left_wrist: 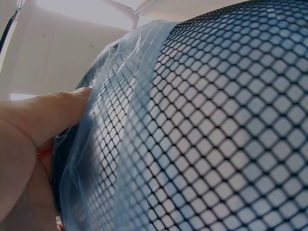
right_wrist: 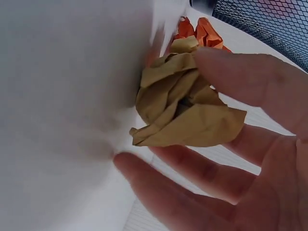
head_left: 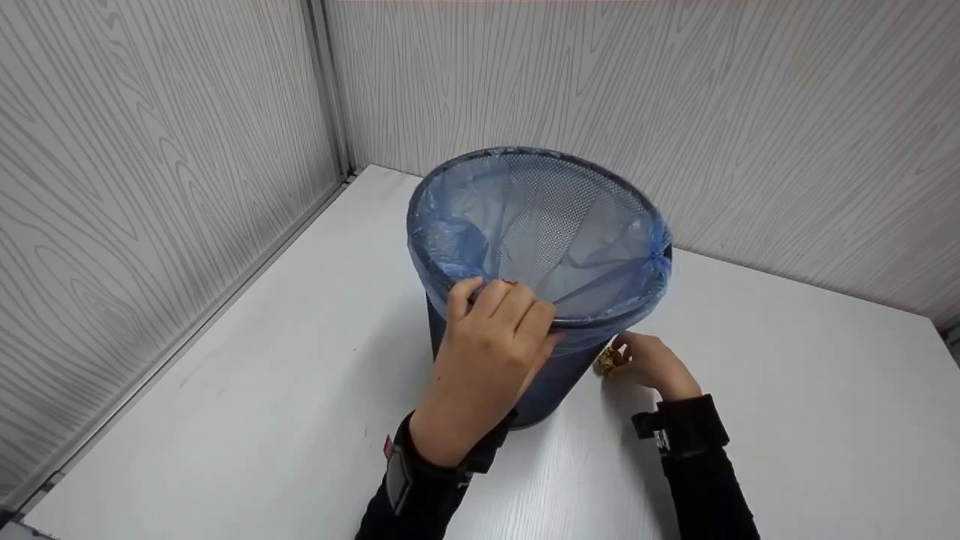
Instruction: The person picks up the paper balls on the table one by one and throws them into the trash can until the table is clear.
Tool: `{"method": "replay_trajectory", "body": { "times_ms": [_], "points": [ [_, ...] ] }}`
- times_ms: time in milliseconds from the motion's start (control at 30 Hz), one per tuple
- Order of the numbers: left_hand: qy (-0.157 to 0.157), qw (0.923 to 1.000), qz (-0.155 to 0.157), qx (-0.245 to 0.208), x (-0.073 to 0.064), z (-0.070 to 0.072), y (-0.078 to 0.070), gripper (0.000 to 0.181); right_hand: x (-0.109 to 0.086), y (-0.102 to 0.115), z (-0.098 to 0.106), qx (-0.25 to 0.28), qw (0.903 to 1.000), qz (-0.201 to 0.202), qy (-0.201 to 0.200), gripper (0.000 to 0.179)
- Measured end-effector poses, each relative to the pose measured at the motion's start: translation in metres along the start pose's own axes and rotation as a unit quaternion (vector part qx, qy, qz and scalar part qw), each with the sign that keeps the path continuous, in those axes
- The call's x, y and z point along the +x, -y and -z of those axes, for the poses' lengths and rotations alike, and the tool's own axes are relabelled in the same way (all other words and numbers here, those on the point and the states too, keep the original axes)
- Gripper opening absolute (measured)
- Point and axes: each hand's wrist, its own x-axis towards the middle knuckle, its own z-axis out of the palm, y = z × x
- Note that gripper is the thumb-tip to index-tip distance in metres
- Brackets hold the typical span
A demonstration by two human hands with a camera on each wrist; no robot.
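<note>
A dark mesh wastebasket (head_left: 577,367) stands on the white table, lined with a translucent blue plastic bag (head_left: 465,195) folded over its rim. My left hand (head_left: 487,352) grips the near rim through the bag, fingers hooked over the edge. In the left wrist view the thumb (left_wrist: 62,108) lies along the outside against the bag. Low at the basket's right side, my right hand (head_left: 652,364) holds a crumpled ball of brown paper (right_wrist: 185,101) between thumb and fingers, close to the table. A crumpled orange-red paper (right_wrist: 208,33) lies just beyond it, hidden in the head view.
The white table (head_left: 225,420) extends to both sides of the basket. Wood-grain panels, one on the left (head_left: 150,150) and one at the back (head_left: 712,112), enclose it and meet at a grey corner strip (head_left: 330,90). The wastebasket stands between the two hands.
</note>
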Motion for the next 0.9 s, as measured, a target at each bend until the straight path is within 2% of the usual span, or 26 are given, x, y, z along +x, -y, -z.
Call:
{"method": "replay_trajectory", "body": {
  "times_ms": [133, 233, 533, 733, 900],
  "points": [
    [0.000, 1.0000, 0.001, -0.004, 0.000, 0.000, 0.000, 0.022, -0.002, 0.001, 0.002, 0.002, 0.9999, 0.013, -0.002, 0.029],
    [-0.005, 1.0000, 0.000, -0.002, 0.000, 0.000, 0.000, 0.023, -0.004, 0.002, 0.006, 0.003, 0.9997, 0.016, -0.020, 0.026],
    [-0.012, 0.9999, -0.003, 0.005, 0.000, -0.001, 0.001, 0.023, -0.020, 0.024, 0.029, 0.000, 0.9924, 0.025, -0.120, 0.023],
    [-0.012, 0.9999, -0.003, 0.006, 0.000, 0.000, 0.000, 0.024, -0.039, 0.044, 0.046, 0.038, 0.9811, 0.035, -0.187, 0.024],
    [-0.009, 0.9999, -0.001, 0.005, 0.001, 0.000, 0.000, 0.024, -0.060, 0.059, 0.058, 0.048, 0.9635, 0.046, -0.259, 0.033]
  ]
}}
